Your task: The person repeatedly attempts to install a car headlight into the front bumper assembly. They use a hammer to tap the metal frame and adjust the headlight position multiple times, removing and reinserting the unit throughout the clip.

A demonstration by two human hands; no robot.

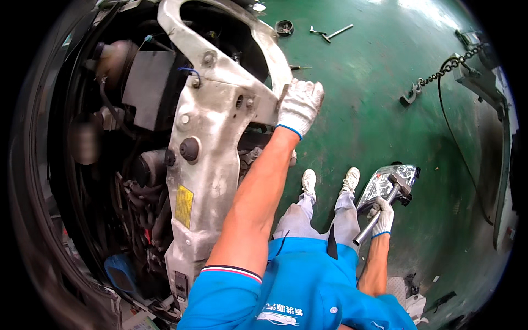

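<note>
Against the silver front panel (pixel 212 118) of the car, your gloved left hand (pixel 298 105) presses with fingers curled over its edge, while right of the panel your right hand (pixel 381 216) grips a hammer (pixel 383 202).

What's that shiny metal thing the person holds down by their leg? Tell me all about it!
It is a hammer with a shiny silver metal handle and a blocky head at the top. The gloved right hand grips the handle near its middle, so it tilts, head up and away. Behind it, a clear car headlight lies on the green floor.
</note>
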